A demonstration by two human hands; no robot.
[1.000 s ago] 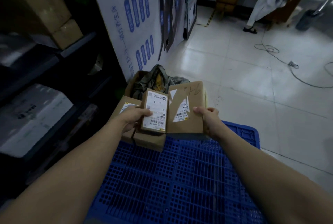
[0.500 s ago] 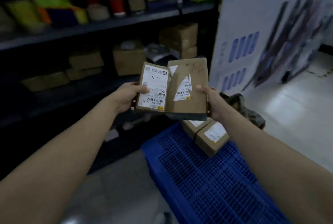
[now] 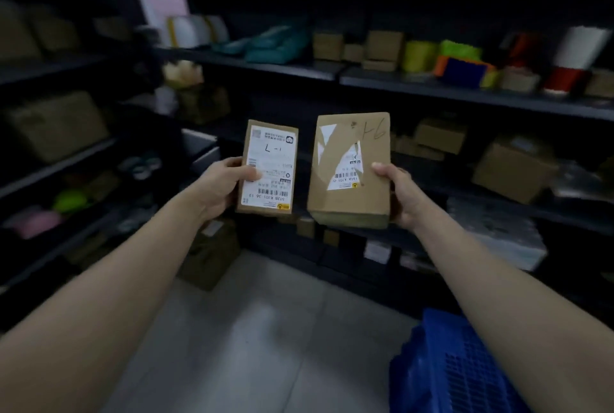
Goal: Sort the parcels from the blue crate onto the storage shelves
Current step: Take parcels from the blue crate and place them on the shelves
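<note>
My left hand (image 3: pixel 222 187) grips a small brown parcel (image 3: pixel 269 167) with a large white label marked "L-1", thumb on the label. My right hand (image 3: pixel 400 195) grips a larger, thicker brown parcel (image 3: pixel 349 170) with a torn white label and a handwritten number. Both parcels are held upright in the air, side by side with a gap between them, in front of the dark storage shelves (image 3: pixel 432 88). A corner of the blue crate (image 3: pixel 442 366) shows at the bottom right, below my right forearm.
The shelves hold several brown boxes (image 3: pixel 515 170), green pouches (image 3: pixel 275 45), yellow and red rolls (image 3: pixel 420 55) and a white packet (image 3: pixel 508 239). A second rack (image 3: pixel 56 166) runs along the left. A brown box (image 3: pixel 212 253) stands on the grey tiled floor (image 3: pixel 259 339).
The view has swung left from the crate to face the shelves. The two parcels, which touched side by side, have moved apart. The crate has slid to the bottom right.
</note>
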